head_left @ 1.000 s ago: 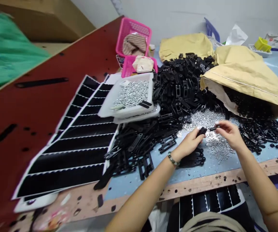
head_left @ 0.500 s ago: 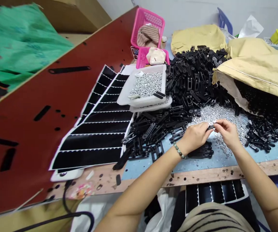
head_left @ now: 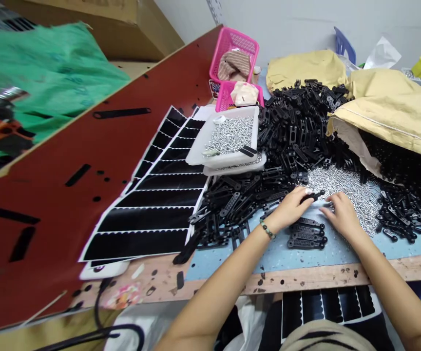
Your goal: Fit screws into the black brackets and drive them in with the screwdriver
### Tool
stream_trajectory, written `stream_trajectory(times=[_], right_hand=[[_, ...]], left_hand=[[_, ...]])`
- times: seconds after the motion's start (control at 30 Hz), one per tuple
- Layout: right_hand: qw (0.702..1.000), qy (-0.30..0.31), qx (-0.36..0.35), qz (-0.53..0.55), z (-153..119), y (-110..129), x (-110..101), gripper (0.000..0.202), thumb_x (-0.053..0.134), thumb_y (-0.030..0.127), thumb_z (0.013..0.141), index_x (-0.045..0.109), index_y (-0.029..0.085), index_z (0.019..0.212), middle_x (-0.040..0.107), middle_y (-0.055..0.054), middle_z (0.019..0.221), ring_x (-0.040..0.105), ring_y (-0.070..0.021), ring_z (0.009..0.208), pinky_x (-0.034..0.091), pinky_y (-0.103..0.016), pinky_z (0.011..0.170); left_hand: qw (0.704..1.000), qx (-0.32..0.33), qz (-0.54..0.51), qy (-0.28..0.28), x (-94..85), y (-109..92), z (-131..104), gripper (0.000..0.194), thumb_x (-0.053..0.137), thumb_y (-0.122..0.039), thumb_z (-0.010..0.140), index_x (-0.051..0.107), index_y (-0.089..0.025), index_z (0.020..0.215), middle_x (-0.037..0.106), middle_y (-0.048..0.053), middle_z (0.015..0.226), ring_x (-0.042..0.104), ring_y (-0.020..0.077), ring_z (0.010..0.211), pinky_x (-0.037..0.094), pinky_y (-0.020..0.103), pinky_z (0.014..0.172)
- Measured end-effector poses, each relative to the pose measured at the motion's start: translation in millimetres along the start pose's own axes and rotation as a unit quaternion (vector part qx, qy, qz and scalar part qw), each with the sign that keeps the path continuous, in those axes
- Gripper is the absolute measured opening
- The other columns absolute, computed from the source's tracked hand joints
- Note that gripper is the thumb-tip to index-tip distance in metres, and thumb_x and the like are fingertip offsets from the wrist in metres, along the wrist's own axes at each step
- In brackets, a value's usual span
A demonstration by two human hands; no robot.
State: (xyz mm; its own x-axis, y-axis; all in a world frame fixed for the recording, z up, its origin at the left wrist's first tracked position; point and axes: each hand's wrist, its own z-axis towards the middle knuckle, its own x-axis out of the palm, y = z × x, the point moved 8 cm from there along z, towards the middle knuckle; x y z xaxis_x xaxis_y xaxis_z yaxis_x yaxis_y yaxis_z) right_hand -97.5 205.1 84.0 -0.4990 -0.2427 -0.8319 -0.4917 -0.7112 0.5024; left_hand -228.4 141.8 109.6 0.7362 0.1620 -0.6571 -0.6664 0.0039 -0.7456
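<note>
Your left hand (head_left: 291, 208) pinches one black link (head_left: 316, 196);
your right hand (head_left: 344, 215) curves, loosely parted, near the silver screws (head_left: 361, 193).

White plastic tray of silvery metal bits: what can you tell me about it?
The shallow, open-topped, roughly rectangular white tray, apparently plastic, holds many small, thin, silvery metal-looking pieces. It sits on a second white plastic tray, with two short, flat black strips lying at its near right corner.
</note>
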Motion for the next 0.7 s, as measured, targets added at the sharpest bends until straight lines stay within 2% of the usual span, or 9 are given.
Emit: stream_trajectory(times=[0.07, 0.1, 0.2, 0.27, 0.43, 0.53, 0.7], right_hand=[[0.998, -0.039, -0.006, 0.047, -7, -6, -11, 0.024, 0.051, 0.034, 0.091, 0.057, 0.02, 0.109, 0.059, -0.011, 0.106, 0.056, -0.0242, 0.097, 0.046, -0.038, 0.083], [0.997, -0.04, -0.019, 0.055, -11, -8, -13, 0.025, 0.049, 0.032, 0.092, 0.057, 0.02, 0.112, 0.06, -0.011, 0.107, 0.056, -0.0239, 0.099, 0.046, -0.038, 0.085], [0.998, 0.004, -0.061, 0.022, -22, -6, -4, 0.022, 0.046, 0.026, 0.094, 0.063, 0.021, 0.107, 0.064, -0.009, 0.103, 0.057, -0.0239, 0.097, 0.044, -0.04, 0.088], [0.997, 0.022, -0.071, -0.004, -26, -5, 5, 0.022, 0.046, 0.024, 0.094, 0.067, 0.022, 0.102, 0.065, -0.008, 0.098, 0.057, -0.0234, 0.093, 0.045, -0.039, 0.086], [0.997, 0.011, -0.073, -0.016, -23, 2, 12, 0.023, 0.047, 0.023, 0.093, 0.068, 0.023, 0.102, 0.065, -0.009, 0.098, 0.058, -0.0227, 0.092, 0.045, -0.039, 0.084], [0.997, 0.014, -0.08, -0.003, -20, 5, 10, 0.022, 0.048, 0.022, 0.092, 0.068, 0.021, 0.101, 0.064, -0.009, 0.096, 0.058, -0.023, 0.091, 0.045, -0.039, 0.085], [0.993, 0.053, -0.103, 0.027, -27, 11, 12, 0.019, 0.051, 0.022, 0.09, 0.067, 0.023, 0.098, 0.064, -0.008, 0.093, 0.058, -0.0229, 0.089, 0.046, -0.039, 0.083]], left_hand=[[0.998, 0.038, 0.026, 0.046, 16.1, -1, 5, 0.017, 0.047, -0.025, 0.092, 0.062, -0.018, 0.095, 0.058, 0.006, 0.095, 0.053, 0.0197, 0.093, 0.043, 0.032, 0.087], [0.996, 0.05, 0.032, 0.065, 23.8, 0, 6, 0.016, 0.048, -0.023, 0.091, 0.063, -0.018, 0.093, 0.058, 0.006, 0.094, 0.053, 0.0198, 0.093, 0.043, 0.032, 0.087], [0.992, 0.065, 0.037, 0.097, 40.8, 3, 8, 0.016, 0.05, -0.02, 0.09, 0.065, -0.017, 0.088, 0.058, 0.006, 0.093, 0.052, 0.0202, 0.093, 0.041, 0.033, 0.088], [0.99, 0.073, 0.04, 0.113, 46.5, 5, 7, 0.018, 0.049, -0.02, 0.091, 0.066, -0.018, 0.092, 0.058, 0.007, 0.098, 0.051, 0.0209, 0.096, 0.04, 0.034, 0.09], [0.989, 0.065, 0.048, 0.126, 41.5, 13, 6, 0.023, 0.047, -0.02, 0.092, 0.067, -0.019, 0.101, 0.059, 0.008, 0.102, 0.051, 0.0218, 0.1, 0.038, 0.036, 0.093], [0.988, 0.057, 0.045, 0.138, 36.7, 15, 8, 0.021, 0.05, -0.019, 0.089, 0.069, -0.021, 0.097, 0.062, 0.006, 0.097, 0.054, 0.0206, 0.095, 0.039, 0.034, 0.092], [0.986, 0.046, 0.027, 0.158, 32.5, 8, 5, 0.015, 0.058, -0.018, 0.083, 0.071, -0.024, 0.087, 0.065, 0.002, 0.086, 0.058, 0.0191, 0.088, 0.041, 0.03, 0.088]])
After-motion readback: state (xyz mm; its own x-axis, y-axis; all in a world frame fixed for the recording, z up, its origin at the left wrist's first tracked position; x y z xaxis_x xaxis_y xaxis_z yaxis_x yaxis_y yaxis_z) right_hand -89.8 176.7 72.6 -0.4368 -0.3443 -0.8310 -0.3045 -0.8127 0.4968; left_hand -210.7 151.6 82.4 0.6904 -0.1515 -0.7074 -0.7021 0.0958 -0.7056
